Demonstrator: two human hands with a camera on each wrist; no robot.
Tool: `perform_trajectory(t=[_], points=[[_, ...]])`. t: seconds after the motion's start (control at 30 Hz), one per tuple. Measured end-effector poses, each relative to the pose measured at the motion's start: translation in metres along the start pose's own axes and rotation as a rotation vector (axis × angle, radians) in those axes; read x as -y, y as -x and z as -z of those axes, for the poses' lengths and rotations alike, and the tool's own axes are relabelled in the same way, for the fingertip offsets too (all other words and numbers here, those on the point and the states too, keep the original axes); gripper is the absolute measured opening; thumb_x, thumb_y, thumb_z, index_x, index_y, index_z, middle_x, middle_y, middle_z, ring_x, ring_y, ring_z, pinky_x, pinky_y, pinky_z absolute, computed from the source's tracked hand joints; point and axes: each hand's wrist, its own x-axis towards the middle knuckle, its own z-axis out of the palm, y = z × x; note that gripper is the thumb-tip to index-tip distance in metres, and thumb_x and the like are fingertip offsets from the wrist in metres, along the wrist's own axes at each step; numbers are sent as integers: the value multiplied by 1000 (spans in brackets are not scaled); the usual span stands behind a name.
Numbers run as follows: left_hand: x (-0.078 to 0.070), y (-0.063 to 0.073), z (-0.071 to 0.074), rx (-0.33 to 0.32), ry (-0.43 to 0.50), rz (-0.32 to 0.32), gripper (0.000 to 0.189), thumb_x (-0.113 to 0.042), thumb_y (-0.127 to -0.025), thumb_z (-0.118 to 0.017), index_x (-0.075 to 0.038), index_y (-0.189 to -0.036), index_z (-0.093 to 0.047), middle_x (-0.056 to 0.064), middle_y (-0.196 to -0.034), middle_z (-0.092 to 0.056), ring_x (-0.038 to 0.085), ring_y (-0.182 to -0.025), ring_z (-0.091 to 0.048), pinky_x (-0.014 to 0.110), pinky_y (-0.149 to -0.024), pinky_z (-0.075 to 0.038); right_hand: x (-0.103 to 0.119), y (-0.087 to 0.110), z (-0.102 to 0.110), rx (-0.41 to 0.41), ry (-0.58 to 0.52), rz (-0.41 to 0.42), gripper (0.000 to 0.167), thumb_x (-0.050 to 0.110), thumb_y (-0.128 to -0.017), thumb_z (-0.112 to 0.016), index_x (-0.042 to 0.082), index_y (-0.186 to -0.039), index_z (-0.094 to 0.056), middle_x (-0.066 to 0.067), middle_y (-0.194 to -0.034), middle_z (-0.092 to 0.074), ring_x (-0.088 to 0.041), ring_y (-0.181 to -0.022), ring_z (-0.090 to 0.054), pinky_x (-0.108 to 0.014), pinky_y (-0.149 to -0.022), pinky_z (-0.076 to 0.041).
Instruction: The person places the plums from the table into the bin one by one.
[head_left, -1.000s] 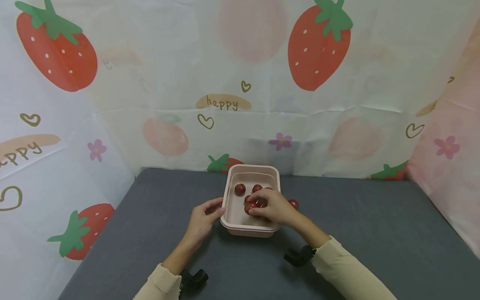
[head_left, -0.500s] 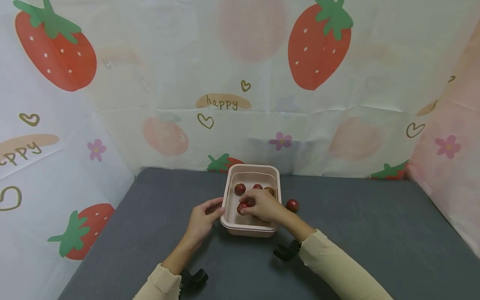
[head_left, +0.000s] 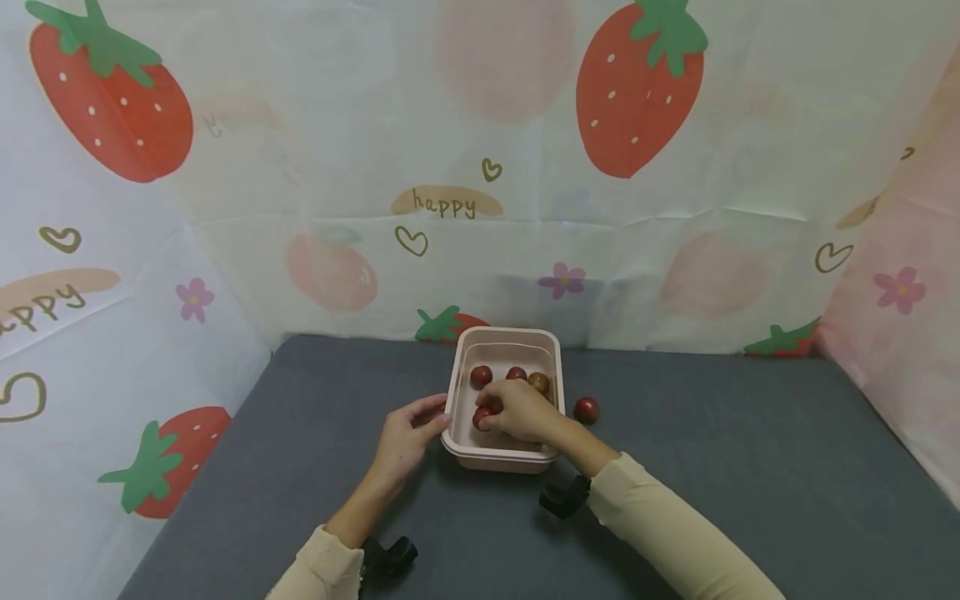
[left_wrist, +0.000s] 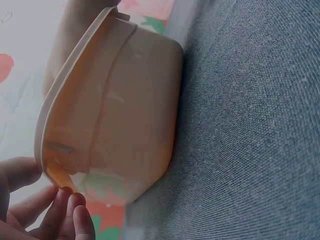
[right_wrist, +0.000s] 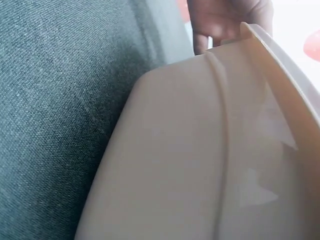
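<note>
A pale pink plastic box (head_left: 495,455) stands on the dark grey table, with several small round dark-red fruits, which look like plums, inside. In the head view my right hand (head_left: 527,412) reaches into the box and pinches one plum (head_left: 481,418) between thumb and fingers. Another plum (head_left: 482,377) lies near the far left corner, and a browner one (head_left: 538,382) sits by the right wall. My left hand (head_left: 405,437) holds the box's left rim; the left wrist view shows thumb and fingertips (left_wrist: 76,200) at that rim. The right wrist view shows mainly the box's outer wall (right_wrist: 170,150).
One loose plum (head_left: 587,410) lies on the table just right of the box. A white cloth (head_left: 337,150) printed with strawberries hangs behind and along the sides. The grey tabletop (head_left: 712,442) extends to both sides of the box.
My right hand has shifted left inside the box with the plum, uncovering the browner plum and more of the loose one outside. My left hand has stayed at the rim.
</note>
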Motion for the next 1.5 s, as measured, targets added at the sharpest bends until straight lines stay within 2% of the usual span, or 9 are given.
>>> perform_trajectory(t=[0.1,0.23,0.37,0.53,0.77,0.9,1.1,1.27,1.5], points=[[-1,0,0,1,1,1,35,-10,-92,-66,-1,-126,-63,18,-121,-68,25,-111,-63,25,-86,-49,1,0,1,-12,0,-12,26,16,-83,-77,4,-105,-71,-5,-90,-71,-11,-77,-59,-28,-72,-49],[-2,1,0,2,4,5,36,-10,-92,-66,-2,-126,-63,17,-120,-68,24,-110,-63,26,-87,-49,1,4,8,-74,-19,-6,25,18,-86,-73,6,-108,-71,-3,-90,-69,-13,-78,-60,-28,-72,-50],[-1,1,0,-1,10,8,36,-11,-92,-66,-1,-126,-63,18,-120,-68,24,-109,-63,25,-85,-49,1,13,25,-154,-53,19,21,18,-89,-71,8,-107,-71,-6,-98,-70,-16,-87,-64,-32,-80,-52],[-1,-1,0,-3,8,12,36,-10,-92,-66,-2,-126,-63,18,-119,-68,24,-108,-63,22,-83,-48,-5,26,51,-241,-98,37,19,16,-90,-69,4,-106,-71,-9,-98,-71,-20,-86,-66,-35,-77,-53],[0,0,-1,-7,-11,5,35,-9,-91,-66,-1,-125,-64,18,-118,-68,24,-108,-63,23,-83,-48,-30,49,76,-358,-82,-40,22,16,-91,-69,2,-108,-70,-14,-101,-71,-26,-88,-67,-41,-79,-55],[0,1,-1,-6,-10,7,35,-9,-92,-66,-1,-126,-63,18,-119,-68,24,-109,-63,23,-84,-48,-46,60,79,-369,-76,-90,23,16,-91,-68,0,-108,-69,-16,-102,-70,-29,-91,-67,-45,-82,-54],[-1,1,-1,-12,-13,21,36,-11,-92,-66,-2,-126,-64,18,-119,-68,24,-108,-63,27,-86,-49,-67,74,76,-318,-52,-185,26,18,-92,-67,0,-111,-67,-16,-105,-69,-30,-93,-66,-44,-82,-53],[1,1,0,-9,-21,15,35,-11,-92,-65,-2,-126,-63,18,-122,-67,24,-109,-62,30,-88,-50,-82,77,71,-293,-33,-219,28,17,-91,-68,-1,-111,-67,-17,-104,-69,-30,-92,-66,-43,-78,-53],[1,0,0,-12,-23,14,34,-11,-92,-66,-3,-125,-65,16,-118,-68,23,-107,-63,24,-84,-49,-99,77,62,-254,-35,-257,28,17,-89,-70,-1,-110,-67,-18,-104,-69,-28,-89,-66,-38,-74,-52]])
